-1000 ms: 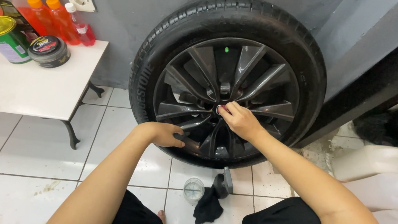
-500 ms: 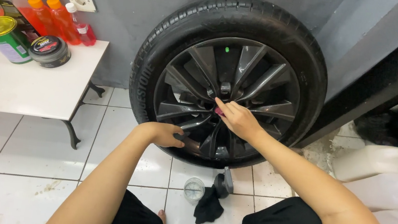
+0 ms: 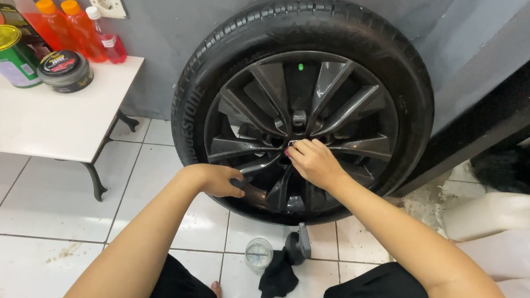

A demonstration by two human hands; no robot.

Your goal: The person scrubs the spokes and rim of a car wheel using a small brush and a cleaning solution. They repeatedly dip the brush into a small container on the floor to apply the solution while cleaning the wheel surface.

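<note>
Leaning against the grey wall [image 3: 178, 30], the car wheel [image 3: 303, 110] stands upright on the white tiled floor [image 3: 35, 208], its tyre bottom touching the tiles just below both hands. To the left of the grip there is open floor, bounded by the small white table [image 3: 33, 117] with its curved black legs; on its far edge sit orange bottles [image 3: 68, 27], a green tin [image 3: 7, 53] and a flat dark tin [image 3: 66, 70]. To the right, a dark slanted beam [image 3: 506, 104] and white plastic jugs [image 3: 506, 212] close the room in. Nearer than the hands, on the tiles between the knees, lie a black cloth [image 3: 278, 275], a small clear jar [image 3: 259, 253] and a dark bottle [image 3: 301, 241].

The left hand [image 3: 220, 180] reaches forward, forearm straight, fingers curled onto the lower rim at a dark spoke. The right hand [image 3: 314, 163] is bent at the wrist, fingertips pinched together at the hub; what they pinch is too small to tell
</note>
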